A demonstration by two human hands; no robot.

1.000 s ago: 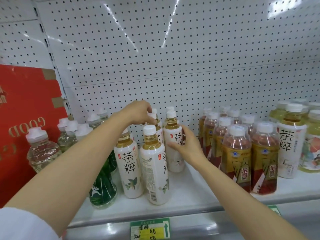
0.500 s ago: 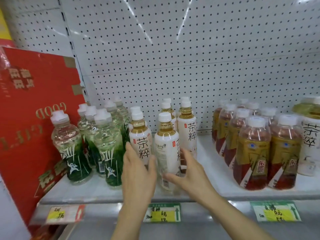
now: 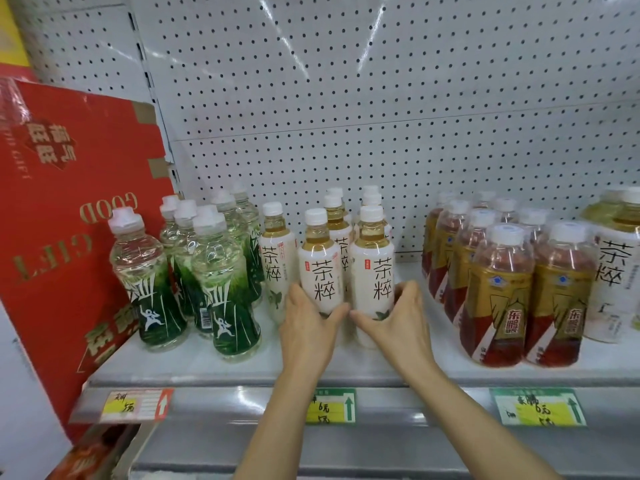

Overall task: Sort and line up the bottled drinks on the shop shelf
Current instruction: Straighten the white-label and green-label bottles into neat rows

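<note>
Several white-labelled tea bottles stand in the middle of the white shelf (image 3: 311,367). My left hand (image 3: 308,327) wraps the base of the front left tea bottle (image 3: 320,268). The front right tea bottle (image 3: 373,265) is gripped low by my right hand (image 3: 398,320). These two bottles stand upright, side by side, labels facing me. Another tea bottle (image 3: 277,258) stands just left of them, with more behind. Green-labelled clear bottles (image 3: 221,282) cluster at the left. Brown and gold bottles (image 3: 498,296) stand in rows at the right.
A red gift carton (image 3: 69,216) leans at the shelf's left end. More white tea bottles (image 3: 613,271) stand at the far right. White pegboard (image 3: 346,98) backs the shelf. Price tags (image 3: 330,405) line the front rail.
Both hands came down from the rear bottles to the bases of the two front tea bottles. The front bottles' labels now face forward. The camera has drawn back and lower.
</note>
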